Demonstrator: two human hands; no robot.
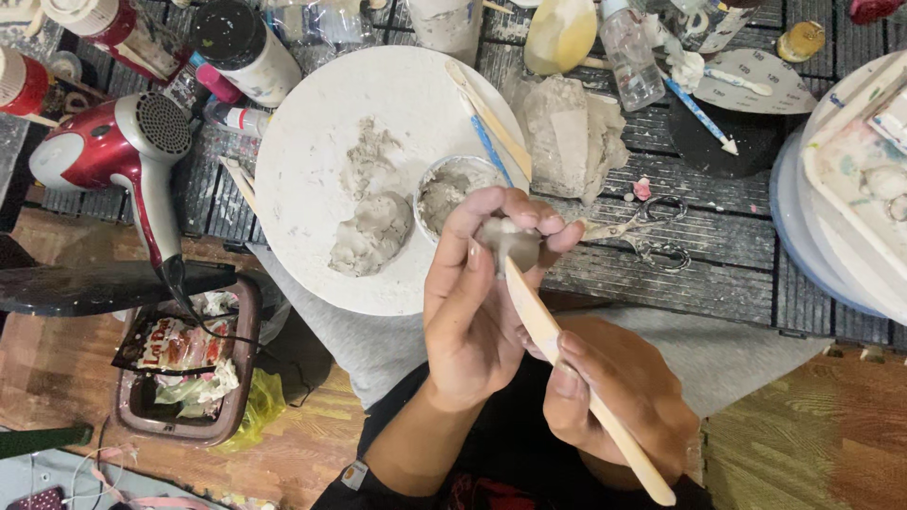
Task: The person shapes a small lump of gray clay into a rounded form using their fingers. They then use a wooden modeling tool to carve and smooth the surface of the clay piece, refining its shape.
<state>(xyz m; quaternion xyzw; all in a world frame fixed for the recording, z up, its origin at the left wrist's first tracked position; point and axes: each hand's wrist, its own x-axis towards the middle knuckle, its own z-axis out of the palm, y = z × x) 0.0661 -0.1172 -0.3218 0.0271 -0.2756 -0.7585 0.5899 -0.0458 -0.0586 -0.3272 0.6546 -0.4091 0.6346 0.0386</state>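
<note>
I cup the small clay lump (510, 241) in my left hand (477, 312), fingers curled around it, steadying it while my right hand (619, 401) pinches the wooden modelling stick (576, 373) against it.

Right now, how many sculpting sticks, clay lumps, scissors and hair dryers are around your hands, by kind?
Wooden sticks: 2, one in the right hand at, one on the white board at
Clay lumps: 2, one in the left hand at, one on the board at
Scissors: 1
Hair dryer: 1
Total: 6
</note>
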